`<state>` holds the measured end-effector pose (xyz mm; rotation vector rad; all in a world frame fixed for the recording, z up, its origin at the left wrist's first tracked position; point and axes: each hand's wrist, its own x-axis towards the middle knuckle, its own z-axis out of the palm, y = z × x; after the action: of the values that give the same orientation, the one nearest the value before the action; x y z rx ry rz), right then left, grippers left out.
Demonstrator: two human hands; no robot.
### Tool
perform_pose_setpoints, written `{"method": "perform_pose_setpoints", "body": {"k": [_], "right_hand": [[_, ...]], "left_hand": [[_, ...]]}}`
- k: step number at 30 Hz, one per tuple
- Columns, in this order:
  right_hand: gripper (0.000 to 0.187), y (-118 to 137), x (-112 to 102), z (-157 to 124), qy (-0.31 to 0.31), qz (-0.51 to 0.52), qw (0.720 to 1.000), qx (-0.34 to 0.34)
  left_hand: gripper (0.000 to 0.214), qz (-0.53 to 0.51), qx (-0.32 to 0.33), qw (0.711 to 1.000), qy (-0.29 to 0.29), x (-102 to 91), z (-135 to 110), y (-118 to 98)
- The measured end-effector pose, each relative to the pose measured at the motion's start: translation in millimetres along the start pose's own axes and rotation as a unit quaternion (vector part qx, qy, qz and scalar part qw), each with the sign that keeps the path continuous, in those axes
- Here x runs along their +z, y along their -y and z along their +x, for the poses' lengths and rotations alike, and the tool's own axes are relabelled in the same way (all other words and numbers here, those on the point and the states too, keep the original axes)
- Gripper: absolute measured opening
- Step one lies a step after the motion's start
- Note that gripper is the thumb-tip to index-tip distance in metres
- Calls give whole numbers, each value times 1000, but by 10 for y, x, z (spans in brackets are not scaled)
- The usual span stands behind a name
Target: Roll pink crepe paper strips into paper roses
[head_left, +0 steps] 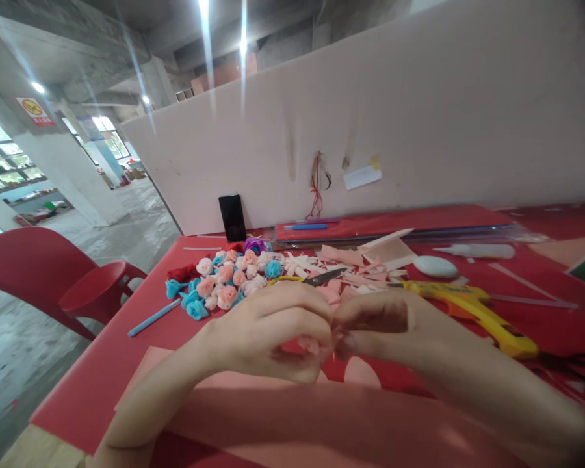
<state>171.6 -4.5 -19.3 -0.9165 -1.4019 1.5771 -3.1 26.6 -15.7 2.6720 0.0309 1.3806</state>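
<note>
Both pinching, the left hand [270,331] and right hand [384,320] meet at a pink piece [310,344] that I judge could tear if twisted hard.

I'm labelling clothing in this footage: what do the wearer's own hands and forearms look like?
The left hand and right hand are ungloved. Both forearms are bare, with no sleeve, watch or bracelet visible. Blur leaves small details on the fingers unclear.
</note>
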Motion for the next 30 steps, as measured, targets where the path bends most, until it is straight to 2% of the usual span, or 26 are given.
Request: {"method": "perform_pose_setpoints", "body": {"k": [3,8,11,13,18,20,23,30], "right_hand": [[3,-38,54,-39,-52,1,998,-32],[10,0,184,-89,-161,-95,979,-81],[7,7,230,-98,-185,-138,963,-142],[11,-9,244,-106,-204,-146,950,-185],[18,-41,250,-131,-232,-178,917,-272],[16,-30,247,-132,-235,-183,915,-272],[13,1,240,-118,-223,-161,933,-233],[6,18,158,-93,-164,-133,966,-148]], "left_hand": [[21,-39,-48,997,-42,59,-3,-5],[23,-104,-112,983,-102,118,-38,-30],[25,-152,-166,967,-117,143,-57,-58],[26,-180,-200,954,-130,158,-59,-81],[29,-201,-244,936,-156,186,-29,-111],[29,-202,-246,932,-174,194,-12,-104],[30,-220,-241,927,-182,189,4,-83],[34,-217,-209,948,-107,89,-32,-42]]}}
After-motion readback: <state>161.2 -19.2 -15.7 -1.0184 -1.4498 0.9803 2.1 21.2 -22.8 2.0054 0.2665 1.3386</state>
